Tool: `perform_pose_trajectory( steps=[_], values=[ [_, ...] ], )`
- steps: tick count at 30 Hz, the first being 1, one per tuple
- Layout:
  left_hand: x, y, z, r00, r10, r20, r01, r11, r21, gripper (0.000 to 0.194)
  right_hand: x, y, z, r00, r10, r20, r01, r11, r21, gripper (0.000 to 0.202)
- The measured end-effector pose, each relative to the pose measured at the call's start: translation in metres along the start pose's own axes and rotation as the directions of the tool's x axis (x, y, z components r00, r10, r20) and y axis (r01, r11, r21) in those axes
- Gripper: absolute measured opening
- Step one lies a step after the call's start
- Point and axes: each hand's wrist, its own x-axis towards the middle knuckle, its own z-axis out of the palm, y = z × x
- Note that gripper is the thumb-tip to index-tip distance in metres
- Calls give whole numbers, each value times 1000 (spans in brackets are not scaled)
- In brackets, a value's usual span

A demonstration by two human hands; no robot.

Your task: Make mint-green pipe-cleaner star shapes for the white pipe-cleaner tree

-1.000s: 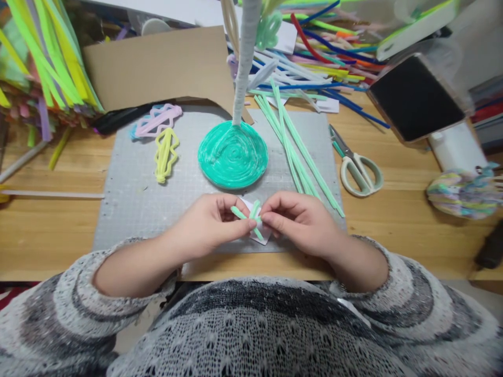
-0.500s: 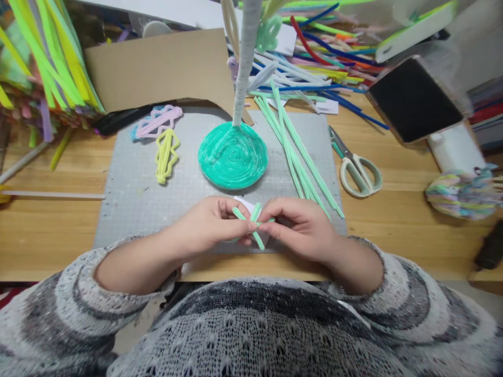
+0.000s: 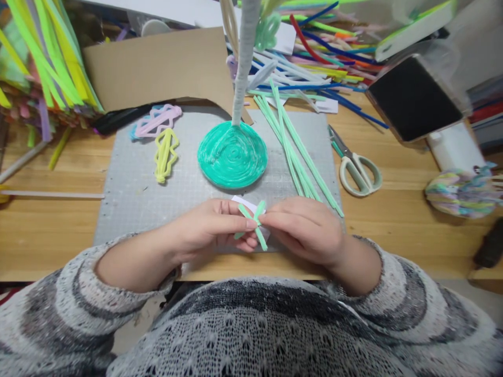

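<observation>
My left hand (image 3: 210, 226) and my right hand (image 3: 304, 228) meet over the near edge of a grey cutting mat (image 3: 129, 199). Both pinch a small piece of bent mint-green pipe cleaner (image 3: 253, 222) whose short ends cross between the fingertips. A white paper scrap (image 3: 245, 203) shows just behind it. Beyond the hands stands a teal coiled disc (image 3: 232, 154) with a grey wrapped stem (image 3: 242, 68) rising out of the top of the view.
Long mint pipe cleaners (image 3: 296, 152) lie on the mat's right side, scissors (image 3: 356, 165) beside them. Yellow (image 3: 165, 154) and pink (image 3: 157, 119) folded shapes lie at left. Cardboard (image 3: 157, 65), piles of coloured pipe cleaners (image 3: 326, 52), a phone (image 3: 414, 97).
The fingers have turned the small green piece a little, and its crossed ends have shifted; both hands have slid slightly toward me. Everything else stays put.
</observation>
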Motion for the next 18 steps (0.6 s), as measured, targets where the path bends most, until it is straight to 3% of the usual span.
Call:
perform_pose_trajectory(
  steps=[11, 18],
  values=[
    [-1, -1, 1, 999, 39, -18, -39, 999, 8, 12, 2, 2, -3, 989, -135, 54, 138, 988, -66, 19],
    [0, -3, 0, 997, 70, -19, -69, 996, 49, 13, 3, 0, -6, 987, -140, 82, 149, 982, -116, 20]
  ],
)
